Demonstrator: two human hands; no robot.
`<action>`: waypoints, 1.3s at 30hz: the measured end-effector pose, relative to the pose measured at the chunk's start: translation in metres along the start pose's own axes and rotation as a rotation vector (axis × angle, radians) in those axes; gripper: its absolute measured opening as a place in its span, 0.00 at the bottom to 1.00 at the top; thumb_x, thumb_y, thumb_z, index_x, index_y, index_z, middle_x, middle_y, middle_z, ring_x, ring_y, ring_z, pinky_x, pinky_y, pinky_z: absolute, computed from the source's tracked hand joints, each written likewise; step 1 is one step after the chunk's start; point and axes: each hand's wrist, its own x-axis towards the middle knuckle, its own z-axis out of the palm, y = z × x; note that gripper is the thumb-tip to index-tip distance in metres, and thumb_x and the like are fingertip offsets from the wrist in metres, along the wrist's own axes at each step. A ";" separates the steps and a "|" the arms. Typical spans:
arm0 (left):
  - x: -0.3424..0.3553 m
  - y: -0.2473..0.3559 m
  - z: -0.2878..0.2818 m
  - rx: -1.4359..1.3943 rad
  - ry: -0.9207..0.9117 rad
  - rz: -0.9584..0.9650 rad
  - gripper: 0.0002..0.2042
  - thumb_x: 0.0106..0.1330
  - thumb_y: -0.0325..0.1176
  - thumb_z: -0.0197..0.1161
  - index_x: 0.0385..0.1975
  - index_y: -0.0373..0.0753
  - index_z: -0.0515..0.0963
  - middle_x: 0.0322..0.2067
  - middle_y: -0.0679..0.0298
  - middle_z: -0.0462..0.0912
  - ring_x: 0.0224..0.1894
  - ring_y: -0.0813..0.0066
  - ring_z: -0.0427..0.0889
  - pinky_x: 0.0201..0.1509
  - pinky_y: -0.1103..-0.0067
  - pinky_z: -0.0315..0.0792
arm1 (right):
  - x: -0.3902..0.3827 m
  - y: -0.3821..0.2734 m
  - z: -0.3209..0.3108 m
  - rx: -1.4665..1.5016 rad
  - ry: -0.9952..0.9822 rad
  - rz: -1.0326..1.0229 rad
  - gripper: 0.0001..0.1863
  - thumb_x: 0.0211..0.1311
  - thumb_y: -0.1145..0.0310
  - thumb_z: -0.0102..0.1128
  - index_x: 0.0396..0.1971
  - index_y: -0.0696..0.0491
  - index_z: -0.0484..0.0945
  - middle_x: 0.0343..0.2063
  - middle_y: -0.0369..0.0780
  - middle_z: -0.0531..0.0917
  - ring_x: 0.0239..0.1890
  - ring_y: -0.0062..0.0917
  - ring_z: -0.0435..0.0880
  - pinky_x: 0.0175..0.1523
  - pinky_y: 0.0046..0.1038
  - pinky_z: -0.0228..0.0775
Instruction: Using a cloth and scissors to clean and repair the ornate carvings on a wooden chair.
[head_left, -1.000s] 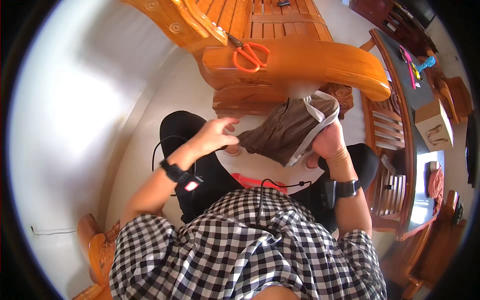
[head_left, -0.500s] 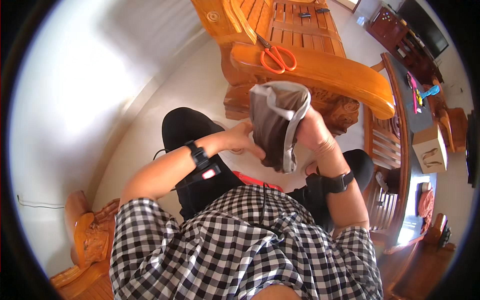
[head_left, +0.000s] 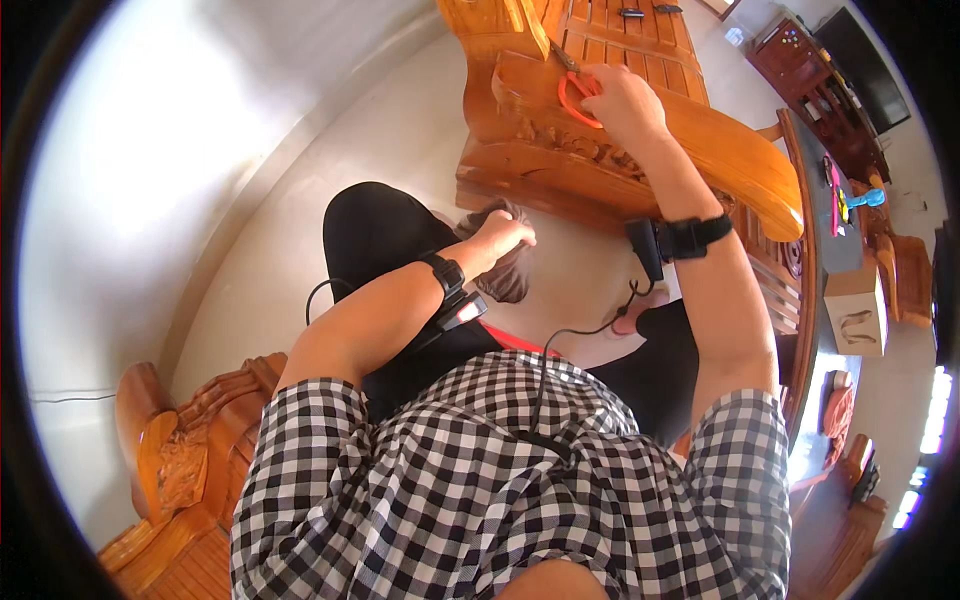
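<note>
My left hand [head_left: 500, 238] is closed around a bunched brown cloth [head_left: 512, 278], which hangs beside my left knee. Part of the cloth is hidden behind the hand and forearm. Farther off to the right, my right hand [head_left: 626, 108] reaches over the wooden armrest, its fingers curled on one handle loop of the orange-handled scissors [head_left: 570, 108]. The scissors lie on the armrest with their dark blades pointing away from me; the fingers cover part of the handles.
The carved wooden bench [head_left: 630, 60] stands ahead, with small dark objects on its seat. To the right is a dark-topped table [head_left: 835, 245] with a cardboard box [head_left: 856, 312]. A wooden chair [head_left: 190, 450] is at lower left. A black cable [head_left: 590, 330] hangs near my right wrist.
My right hand has let go of the cloth and moved forward to the scissors. My left hand has the cloth, now bunched and lower, to the left. Its open end no longer shows.
</note>
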 end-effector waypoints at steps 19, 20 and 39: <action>0.023 -0.015 0.022 1.129 -0.051 0.100 0.12 0.51 0.37 0.60 0.25 0.33 0.82 0.30 0.42 0.81 0.36 0.43 0.80 0.42 0.64 0.74 | -0.141 0.037 -0.085 1.447 -0.364 0.636 0.29 0.46 0.76 0.57 0.54 0.60 0.70 0.24 0.39 0.73 0.18 0.21 0.71 0.23 0.22 0.62; 0.022 -0.014 0.019 1.042 -0.116 0.158 0.12 0.49 0.36 0.61 0.26 0.32 0.82 0.29 0.42 0.81 0.36 0.44 0.80 0.42 0.63 0.74 | -0.163 0.042 -0.084 1.530 -0.426 0.650 0.29 0.46 0.77 0.57 0.54 0.61 0.70 0.24 0.38 0.72 0.18 0.22 0.71 0.23 0.22 0.62; 0.127 0.018 0.042 1.043 -0.192 0.252 0.31 0.45 0.31 0.69 0.51 0.25 0.68 0.50 0.40 0.75 0.56 0.49 0.73 0.58 0.68 0.67 | -0.262 0.124 0.080 1.069 -0.387 1.337 0.04 0.53 0.74 0.54 0.23 0.58 0.76 0.17 0.41 0.74 0.12 0.30 0.74 0.15 0.34 0.63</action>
